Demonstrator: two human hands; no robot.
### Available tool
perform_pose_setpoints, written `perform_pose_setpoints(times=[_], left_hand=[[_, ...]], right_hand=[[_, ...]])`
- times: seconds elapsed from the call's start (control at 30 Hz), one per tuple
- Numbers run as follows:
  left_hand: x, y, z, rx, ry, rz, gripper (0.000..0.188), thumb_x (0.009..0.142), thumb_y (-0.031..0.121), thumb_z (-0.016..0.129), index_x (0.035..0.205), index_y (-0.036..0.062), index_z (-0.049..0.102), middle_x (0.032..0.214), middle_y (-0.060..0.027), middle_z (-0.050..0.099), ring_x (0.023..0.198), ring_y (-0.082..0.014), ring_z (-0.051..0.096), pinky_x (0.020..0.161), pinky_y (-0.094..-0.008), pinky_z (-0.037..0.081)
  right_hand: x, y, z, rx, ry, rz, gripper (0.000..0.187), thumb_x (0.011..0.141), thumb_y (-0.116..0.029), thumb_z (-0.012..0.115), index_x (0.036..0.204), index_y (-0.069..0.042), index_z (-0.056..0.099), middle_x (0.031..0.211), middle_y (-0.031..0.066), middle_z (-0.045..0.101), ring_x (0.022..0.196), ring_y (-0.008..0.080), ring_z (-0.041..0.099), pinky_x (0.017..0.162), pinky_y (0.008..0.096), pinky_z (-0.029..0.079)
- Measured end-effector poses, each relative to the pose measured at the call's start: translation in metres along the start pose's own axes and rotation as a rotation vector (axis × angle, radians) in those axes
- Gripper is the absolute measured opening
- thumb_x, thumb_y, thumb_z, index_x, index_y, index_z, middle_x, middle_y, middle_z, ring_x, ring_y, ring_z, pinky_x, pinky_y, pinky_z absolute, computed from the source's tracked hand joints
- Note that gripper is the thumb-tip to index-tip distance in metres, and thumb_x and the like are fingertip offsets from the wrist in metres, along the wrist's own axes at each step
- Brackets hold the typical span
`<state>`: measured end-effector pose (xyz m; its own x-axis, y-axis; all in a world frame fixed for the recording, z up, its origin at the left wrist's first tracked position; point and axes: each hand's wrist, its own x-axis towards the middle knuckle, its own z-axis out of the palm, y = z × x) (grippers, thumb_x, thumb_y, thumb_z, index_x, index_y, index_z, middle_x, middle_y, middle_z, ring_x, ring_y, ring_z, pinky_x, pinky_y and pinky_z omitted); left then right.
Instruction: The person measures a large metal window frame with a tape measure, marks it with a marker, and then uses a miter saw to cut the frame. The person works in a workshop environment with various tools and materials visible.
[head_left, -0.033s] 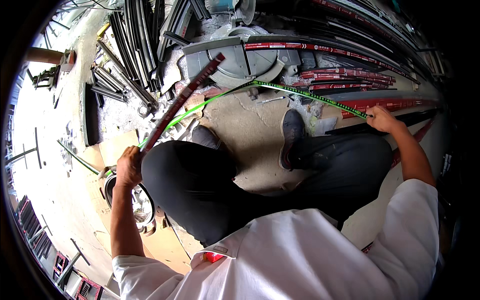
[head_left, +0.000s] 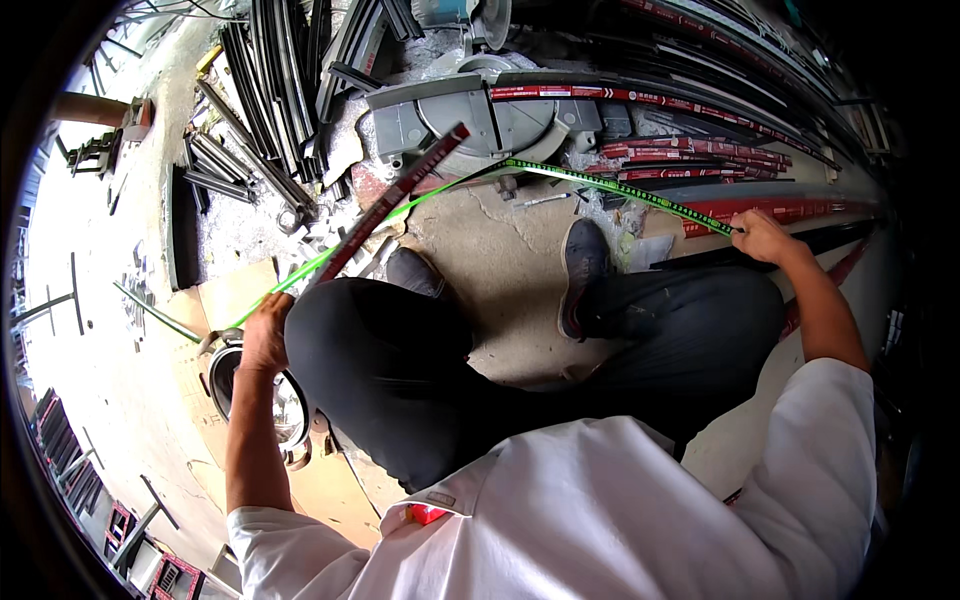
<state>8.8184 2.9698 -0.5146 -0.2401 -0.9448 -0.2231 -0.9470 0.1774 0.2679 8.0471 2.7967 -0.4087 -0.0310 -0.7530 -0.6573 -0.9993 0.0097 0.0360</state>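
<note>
dark red and straight, the long narrow strip with pale markings (head_left: 395, 203) slants between ten and twelve o'clock, rising from my left hand (head_left: 265, 335) at nine. that grip's narrow, fingers folded round the strip's near end, my black-trousered knee (head_left: 345, 320) crowding in beside it. over to my right hand (head_left: 762, 240), just above three o'clock: fingers pinched on the end of a bright green tape measure blade with black markings (head_left: 620, 189). and what a line it takes! up from the pinch to a bend near twelve, then down leftward, crossing the strip and on past my left hand; whether it touches there, i can't tell. dead ahead at twelve sits the grey metal saw base (head_left: 455, 120), the strip's far tip overlapping it in view. a heap of slim black bars (head_left: 265, 95) lies at half past ten, red-wrapped lengths (head_left: 700, 148) at two, and a round dark-rimmed bucket (head_left: 226, 385) just beside my left forearm (head_left: 258, 440) at eight.
</note>
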Motion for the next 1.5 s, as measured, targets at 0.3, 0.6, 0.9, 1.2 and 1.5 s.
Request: perform_pose_setpoints(times=[0.3,0.6,0.9,1.2,1.5], left_hand=[[0.066,0.02,0.114,0.082,-0.498,-0.011,0.016,0.086,0.017,0.067,0.098,0.0079,0.064,0.1,-0.0148,0.065,0.1,-0.0369,0.064,0.082,-0.0472,0.055],[0.114,0.026,0.17,0.013,-0.49,-0.032,0.025,0.082,0.015,0.069,0.105,0.0095,0.066,0.106,-0.0128,0.067,0.107,-0.0363,0.064,0.086,-0.048,0.055],[0.146,0.032,0.181,-0.185,-0.267,-0.233,0.026,0.088,0.019,0.07,0.105,-0.001,0.07,0.101,-0.0185,0.072,0.098,-0.0359,0.069,0.088,-0.0431,0.053],[0.167,0.023,0.168,-1.622,-0.069,-0.659,0.048,0.102,0.039,0.062,0.136,0.0049,0.054,0.126,-0.0113,0.066,0.115,-0.0234,0.063,0.104,-0.0402,0.048],[0.176,0.032,0.169,-1.893,0.452,-1.037,0.029,0.098,0.025,0.062,0.114,0.0033,0.052,0.096,-0.0157,0.069,0.079,-0.0262,0.067,0.075,-0.0426,0.055]], right_hand=[[0.034,-0.024,0.01,0.028,-0.075,-0.072,0.025,0.088,-0.02,0.059,0.097,0.001,0.068,0.09,0.0277,0.066,0.091,0.0451,0.064,0.082,0.0493,0.05],[0.058,-0.021,0.012,0.201,-0.435,-0.077,0.017,0.085,-0.018,0.063,0.084,-0.001,0.067,0.068,0.0067,0.053,0.066,0.0162,0.051,0.064,0.0363,0.042],[0.061,-0.034,0.002,0.151,-0.455,-0.186,0.017,0.082,-0.016,0.062,0.078,0.001,0.064,0.067,0.0091,0.052,0.063,0.0194,0.05,0.063,0.0384,0.041],[0.055,-0.039,0.006,0.128,-0.5,-0.203,0.015,0.08,-0.014,0.063,0.076,0.001,0.061,0.065,0.0087,0.049,0.06,0.0181,0.048,0.059,0.0398,0.039],[0.015,-0.068,-0.021,0.071,-0.383,-0.297,0.017,0.077,-0.01,0.062,0.069,0.003,0.054,0.059,0.0119,0.046,0.057,0.0141,0.048,0.054,0.0384,0.039]])
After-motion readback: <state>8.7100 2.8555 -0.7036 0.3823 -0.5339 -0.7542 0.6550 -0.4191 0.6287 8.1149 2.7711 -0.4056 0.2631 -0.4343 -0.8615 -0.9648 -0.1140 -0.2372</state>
